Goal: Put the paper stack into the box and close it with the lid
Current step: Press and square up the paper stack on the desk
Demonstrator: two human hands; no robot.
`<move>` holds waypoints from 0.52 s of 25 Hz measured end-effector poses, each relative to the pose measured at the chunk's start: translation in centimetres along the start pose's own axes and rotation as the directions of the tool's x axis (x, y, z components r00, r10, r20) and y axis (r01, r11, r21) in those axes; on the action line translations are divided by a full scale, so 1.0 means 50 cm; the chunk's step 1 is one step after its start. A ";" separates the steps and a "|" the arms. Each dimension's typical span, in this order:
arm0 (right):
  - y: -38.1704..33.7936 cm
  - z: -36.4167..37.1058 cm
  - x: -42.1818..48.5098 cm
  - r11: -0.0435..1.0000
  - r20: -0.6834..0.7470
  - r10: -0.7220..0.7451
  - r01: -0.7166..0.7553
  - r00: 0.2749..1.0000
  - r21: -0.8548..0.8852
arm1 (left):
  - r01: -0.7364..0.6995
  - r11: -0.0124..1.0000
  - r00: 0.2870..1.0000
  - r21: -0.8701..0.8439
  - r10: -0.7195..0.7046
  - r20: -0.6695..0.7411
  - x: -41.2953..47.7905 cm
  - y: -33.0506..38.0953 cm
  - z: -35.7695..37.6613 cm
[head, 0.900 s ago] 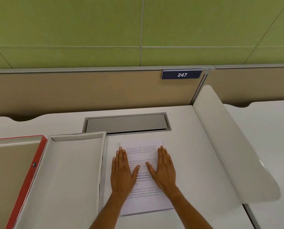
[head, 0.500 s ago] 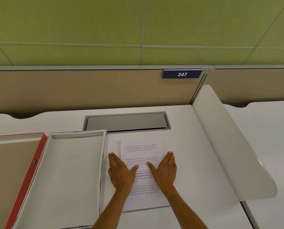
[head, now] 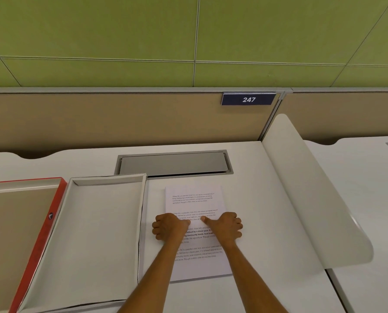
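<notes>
The fingers of both hands are curled under the palms, at the two long edges of the paper stack (head: pixel 195 233), so I cannot see if they already go under the sheets. The left hand (head: pixel 169 227) sits at the left edge and the right hand (head: pixel 224 225) at the right edge; both thumbs lie on top of the page and point to each other. Both hands seem closed on the stack, which is flat on the white desk (head: pixel 256 211). The printed text is too small to read.

Just left of the stack is the open white box (head: pixel 87 233); its near edge is cut off by the frame. Further left lies the red-edged lid (head: pixel 19 222), inner side up, only partly in view.

Compared with a moment ago, the hands were flat and open on the page with fingers stretched to the far side; now they have spread to the edges and curled. The stack has not moved.
</notes>
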State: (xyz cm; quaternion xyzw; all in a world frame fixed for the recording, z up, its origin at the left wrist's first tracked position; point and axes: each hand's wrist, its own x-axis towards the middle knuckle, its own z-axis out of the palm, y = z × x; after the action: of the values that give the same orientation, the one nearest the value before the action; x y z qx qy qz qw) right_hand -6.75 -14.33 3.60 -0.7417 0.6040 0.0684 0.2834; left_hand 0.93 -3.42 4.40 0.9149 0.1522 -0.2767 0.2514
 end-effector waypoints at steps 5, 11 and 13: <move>-0.004 -0.026 0.019 0.998 0.136 0.024 -0.033 0.990 0.061 | 0.029 0.997 0.995 0.070 -0.036 0.096 0.015 0.010 -0.026; -0.005 -0.031 0.007 0.994 0.130 -0.036 0.022 0.991 0.106 | -0.005 0.999 0.989 0.036 0.000 0.147 0.016 0.005 -0.035; -0.005 -0.032 0.006 0.987 0.139 -0.065 0.043 0.988 0.152 | 0.003 1.000 0.989 0.011 -0.005 0.146 0.014 0.004 -0.037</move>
State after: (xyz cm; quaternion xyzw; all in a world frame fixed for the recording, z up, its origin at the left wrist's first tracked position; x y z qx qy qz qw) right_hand -6.82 -15.35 4.90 -0.7277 0.5652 0.0686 0.3824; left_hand 2.36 -2.48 5.39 0.8932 0.1337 -0.3444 0.2566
